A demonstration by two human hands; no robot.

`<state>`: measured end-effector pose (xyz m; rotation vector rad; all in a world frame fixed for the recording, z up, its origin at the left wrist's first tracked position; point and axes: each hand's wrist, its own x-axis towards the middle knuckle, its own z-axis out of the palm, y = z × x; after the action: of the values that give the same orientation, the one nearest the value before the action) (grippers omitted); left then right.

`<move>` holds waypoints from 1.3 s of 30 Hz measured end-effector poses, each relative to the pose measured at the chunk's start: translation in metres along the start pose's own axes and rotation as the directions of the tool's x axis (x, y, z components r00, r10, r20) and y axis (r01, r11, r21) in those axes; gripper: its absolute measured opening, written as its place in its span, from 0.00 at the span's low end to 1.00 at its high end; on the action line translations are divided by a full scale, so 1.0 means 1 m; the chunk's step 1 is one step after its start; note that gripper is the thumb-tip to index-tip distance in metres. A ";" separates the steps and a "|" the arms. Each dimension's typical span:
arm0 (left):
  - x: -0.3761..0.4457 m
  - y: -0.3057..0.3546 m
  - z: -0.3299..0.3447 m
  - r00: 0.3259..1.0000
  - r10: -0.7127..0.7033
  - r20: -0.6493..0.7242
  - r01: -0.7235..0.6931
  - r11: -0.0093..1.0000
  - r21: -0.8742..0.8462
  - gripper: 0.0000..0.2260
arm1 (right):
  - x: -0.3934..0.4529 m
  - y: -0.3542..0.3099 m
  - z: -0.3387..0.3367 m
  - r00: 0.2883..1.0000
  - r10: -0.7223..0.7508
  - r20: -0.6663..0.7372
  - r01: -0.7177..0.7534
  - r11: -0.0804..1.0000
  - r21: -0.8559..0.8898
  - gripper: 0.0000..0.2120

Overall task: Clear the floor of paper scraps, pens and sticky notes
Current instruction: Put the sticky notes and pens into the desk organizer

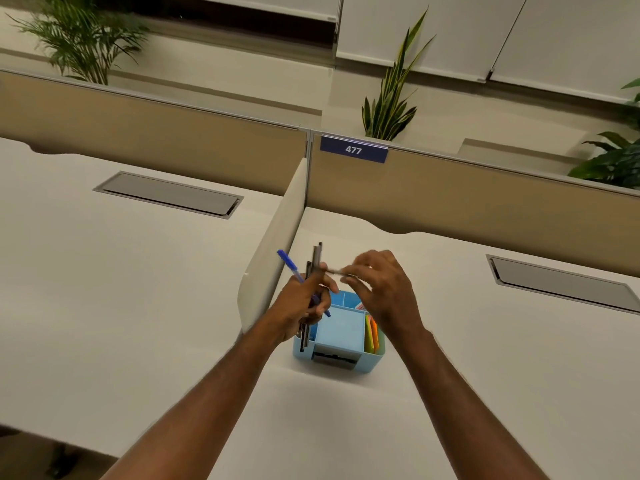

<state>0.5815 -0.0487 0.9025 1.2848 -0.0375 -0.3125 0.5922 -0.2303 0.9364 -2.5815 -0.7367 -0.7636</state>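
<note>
Left hand [304, 303] grips pens [316, 261] (organizer [372, 360] partly hidden).

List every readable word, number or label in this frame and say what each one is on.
"477": white digits on the dark blue rectangular sign fixed to the top edge of the tan fabric desk partition.
Unreadable: the dark label on the front of the light blue plastic desk organiser; its marks are too blurred.
Nothing legible on the pens in the left hand or the right hand.
</note>
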 end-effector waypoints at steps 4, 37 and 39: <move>0.007 0.001 -0.008 0.989 0.047 -0.139 -0.043 0.998 0.037 0.16 | -0.007 -0.003 -0.002 0.951 0.293 0.100 -0.308 0.866 0.393 0.08; 0.024 0.001 -0.041 0.830 0.295 -0.473 -0.297 0.952 0.073 0.15 | 0.017 0.017 0.097 0.612 0.769 0.185 -0.689 0.404 0.601 0.12; 0.034 0.005 -0.037 0.818 0.327 -0.474 -0.337 0.939 0.067 0.15 | 0.011 0.018 0.108 0.625 0.751 0.211 -0.703 0.425 0.571 0.11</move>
<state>0.6222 -0.0216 0.8921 1.2788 0.1628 0.3147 0.6539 -0.1908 0.8539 -1.9162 0.2217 -0.2440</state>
